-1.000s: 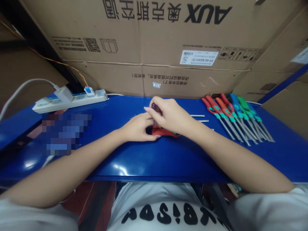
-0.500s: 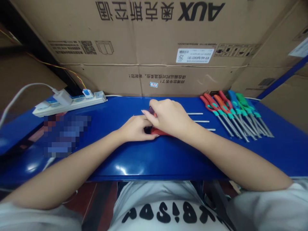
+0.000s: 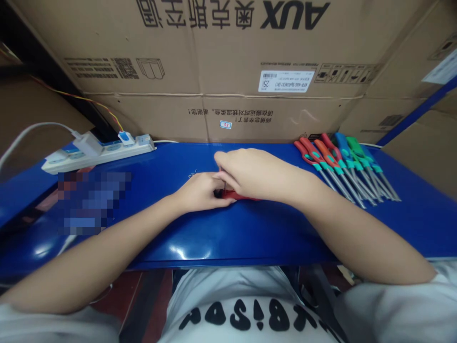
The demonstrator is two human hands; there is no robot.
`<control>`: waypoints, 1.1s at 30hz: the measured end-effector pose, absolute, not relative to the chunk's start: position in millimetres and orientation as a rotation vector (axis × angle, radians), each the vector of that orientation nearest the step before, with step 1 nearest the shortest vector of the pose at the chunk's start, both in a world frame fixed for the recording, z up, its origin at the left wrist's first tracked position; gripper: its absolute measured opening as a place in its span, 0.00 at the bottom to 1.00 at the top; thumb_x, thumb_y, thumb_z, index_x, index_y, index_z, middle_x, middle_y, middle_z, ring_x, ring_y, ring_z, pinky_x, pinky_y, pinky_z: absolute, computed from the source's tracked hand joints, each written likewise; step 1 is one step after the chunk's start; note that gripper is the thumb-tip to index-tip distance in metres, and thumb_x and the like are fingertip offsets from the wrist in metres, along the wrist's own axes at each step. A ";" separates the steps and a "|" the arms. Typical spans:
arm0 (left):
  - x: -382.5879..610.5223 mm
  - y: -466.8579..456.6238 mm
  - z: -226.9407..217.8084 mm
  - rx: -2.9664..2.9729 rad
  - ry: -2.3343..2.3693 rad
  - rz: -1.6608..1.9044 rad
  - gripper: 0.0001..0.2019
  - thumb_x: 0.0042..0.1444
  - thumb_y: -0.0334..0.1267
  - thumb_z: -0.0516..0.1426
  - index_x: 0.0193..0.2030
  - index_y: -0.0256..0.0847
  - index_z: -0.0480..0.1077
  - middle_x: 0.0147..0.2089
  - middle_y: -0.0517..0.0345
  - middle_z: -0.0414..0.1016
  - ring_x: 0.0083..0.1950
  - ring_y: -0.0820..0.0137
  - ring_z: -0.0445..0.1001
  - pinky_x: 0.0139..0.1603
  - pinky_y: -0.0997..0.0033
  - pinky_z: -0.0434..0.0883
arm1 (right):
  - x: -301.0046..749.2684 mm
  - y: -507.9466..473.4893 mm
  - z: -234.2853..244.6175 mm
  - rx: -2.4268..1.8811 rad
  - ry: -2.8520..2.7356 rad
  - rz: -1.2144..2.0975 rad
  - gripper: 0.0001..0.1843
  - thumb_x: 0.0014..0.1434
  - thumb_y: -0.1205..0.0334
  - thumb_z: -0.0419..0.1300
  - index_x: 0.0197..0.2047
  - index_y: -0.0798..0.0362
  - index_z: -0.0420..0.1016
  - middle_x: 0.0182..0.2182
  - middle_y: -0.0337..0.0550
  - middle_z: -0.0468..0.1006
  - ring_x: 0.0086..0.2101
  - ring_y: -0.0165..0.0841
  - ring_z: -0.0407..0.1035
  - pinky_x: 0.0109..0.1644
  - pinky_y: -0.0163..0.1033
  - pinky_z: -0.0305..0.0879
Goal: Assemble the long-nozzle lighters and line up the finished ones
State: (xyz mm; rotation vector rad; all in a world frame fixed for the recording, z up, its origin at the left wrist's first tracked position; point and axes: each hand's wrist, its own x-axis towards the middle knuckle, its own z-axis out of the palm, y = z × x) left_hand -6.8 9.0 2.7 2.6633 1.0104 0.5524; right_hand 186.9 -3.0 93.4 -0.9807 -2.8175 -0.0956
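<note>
In the head view my left hand (image 3: pixel 202 193) is closed around the end of a red lighter handle (image 3: pixel 237 195) lying on the blue table. Thumb and fingers press on it from both sides. My right hand (image 3: pixel 259 169) is curled above the same handle, gripping what looks like a screwdriver. Only its thin shaft (image 3: pixel 225 186) shows, pointing down at the red handle; its grip is hidden in my fingers. Small thin metal pieces (image 3: pixel 193 175) lie just behind my left hand. My right hand and forearm cover the rest of the lighter.
Several long-nosed lighters (image 3: pixel 342 162) in red, orange, blue and green lie in a pile at the right. A white power strip (image 3: pixel 103 155) with plugs stands at the back left, near a blurred-out patch (image 3: pixel 94 202). A large cardboard sheet (image 3: pixel 207 71) walls the back.
My right hand has turned and its wrist has risen, so its forearm now hides the metal rods that showed beside it. The dark tool grip has gone from sight. My left hand keeps its hold.
</note>
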 end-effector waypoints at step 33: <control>-9.0 8.5 -3.7 2.793 0.798 0.549 0.18 0.60 0.50 0.64 0.52 0.41 0.79 0.44 0.52 0.84 0.45 0.60 0.82 0.44 0.66 0.77 | 198.0 0.1 106.8 -0.825 -2.927 0.187 0.18 0.73 0.54 0.47 0.51 0.55 0.73 0.38 0.49 0.80 0.30 0.34 0.66 0.33 0.37 0.52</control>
